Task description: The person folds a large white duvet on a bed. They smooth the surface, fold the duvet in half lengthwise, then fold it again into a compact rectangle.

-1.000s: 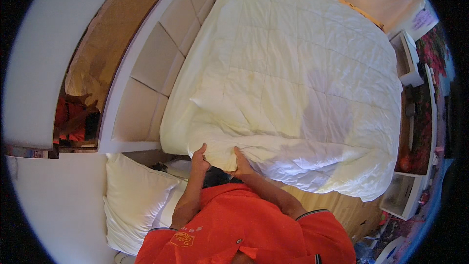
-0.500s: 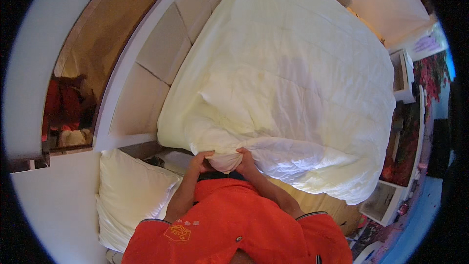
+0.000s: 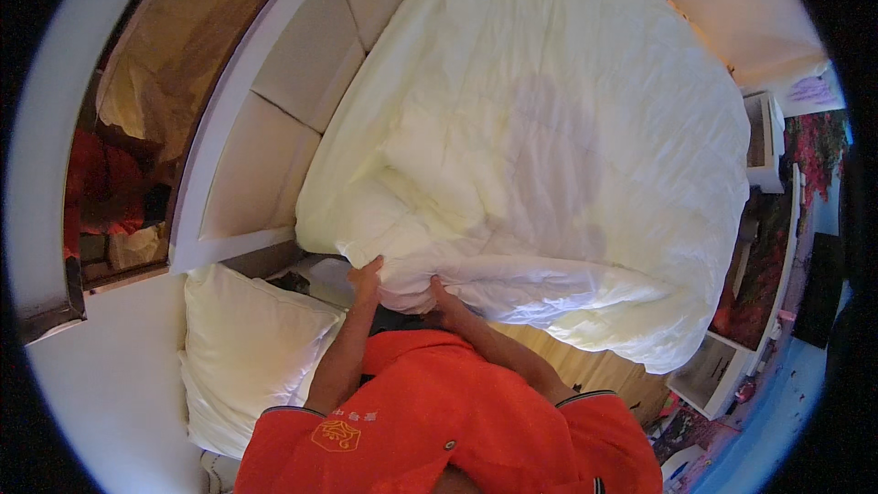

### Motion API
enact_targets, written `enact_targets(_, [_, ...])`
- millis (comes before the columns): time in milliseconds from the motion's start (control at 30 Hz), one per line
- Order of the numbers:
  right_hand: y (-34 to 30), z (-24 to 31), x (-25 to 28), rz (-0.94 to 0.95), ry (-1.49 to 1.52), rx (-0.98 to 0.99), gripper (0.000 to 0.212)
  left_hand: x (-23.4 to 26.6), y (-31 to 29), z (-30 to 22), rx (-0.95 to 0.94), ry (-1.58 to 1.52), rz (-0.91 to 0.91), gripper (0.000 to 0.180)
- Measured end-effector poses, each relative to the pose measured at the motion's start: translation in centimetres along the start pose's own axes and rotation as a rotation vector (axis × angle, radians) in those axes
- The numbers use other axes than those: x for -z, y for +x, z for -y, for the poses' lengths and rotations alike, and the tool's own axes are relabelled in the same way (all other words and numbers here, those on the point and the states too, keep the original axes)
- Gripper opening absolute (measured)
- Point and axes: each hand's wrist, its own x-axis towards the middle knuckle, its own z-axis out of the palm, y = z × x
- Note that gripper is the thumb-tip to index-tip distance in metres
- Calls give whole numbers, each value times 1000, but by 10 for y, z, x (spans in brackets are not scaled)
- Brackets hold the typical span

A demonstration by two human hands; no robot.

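A large white duvet [image 3: 640,174] covers the bed, wrinkled and bunched along its near edge. At its near left corner my left hand [image 3: 366,278] grips the cloth, thumb on top. A short way to the right, my right hand [image 3: 443,300] is closed on the same edge, its fingers partly hidden under the fabric. Between my hands the bunched cloth is pulled close to my body. A broad shadow lies across the middle of the duvet.
A padded headboard [image 3: 302,55] runs along the left of the bed, with a mirror [image 3: 137,119] beyond it. White pillows [image 3: 251,338] are stacked at my left. Wooden floor [image 3: 540,352] shows below the bed's near side. White furniture [image 3: 709,370] stands at the right.
Both hands have moved slightly forward and to the left with the duvet's edge, which now lies flatter between them. The view has shifted a little.
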Motion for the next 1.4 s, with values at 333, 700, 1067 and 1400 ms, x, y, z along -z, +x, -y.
enact_targets(333, [0, 46, -6, -259, -1464, 562, 52, 39, -14, 23, -38, 11, -268, 39])
enact_targets(700, [2, 19, -49, 56, -1768, 875, 53, 58, -22, 16, 316, -183, 178, 45])
enact_targets(1067, [-2, 21, -58, 16, -1741, 878, 44, 47, 8, -27, 417, -557, 181, 52])
enact_targets(1400, [79, 56, -154, -1, -1069, 286, 75, 46, -23, -27, -199, 38, -184, 28])
